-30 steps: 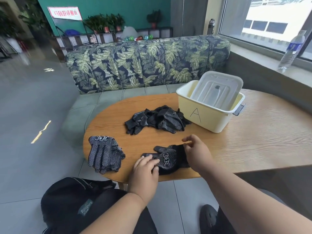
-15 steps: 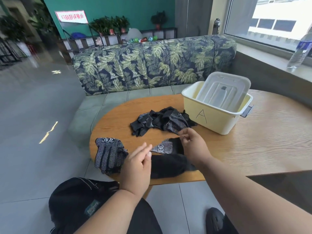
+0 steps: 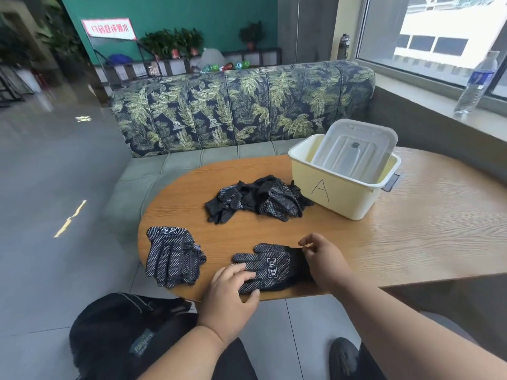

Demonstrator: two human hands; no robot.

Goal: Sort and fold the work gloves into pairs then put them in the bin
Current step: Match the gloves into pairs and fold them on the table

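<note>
Two gloves (image 3: 270, 268) now lie stacked flat near the table (image 3: 411, 229) edge, dotted palm up; half a second ago the top one was lifted. Pairing looks done, so folding comes next. The left hand (image 3: 230, 292) presses with straight fingers, while the right hand (image 3: 322, 259) pinches the cuff.

A person's left hand (image 3: 233, 289) presses a dotted black glove (image 3: 270, 267) on a wooden table (image 3: 411, 242); the right hand (image 3: 325, 260) pinches its cuff. A yellow bin (image 3: 340, 193) sits at one o'clock.
</note>
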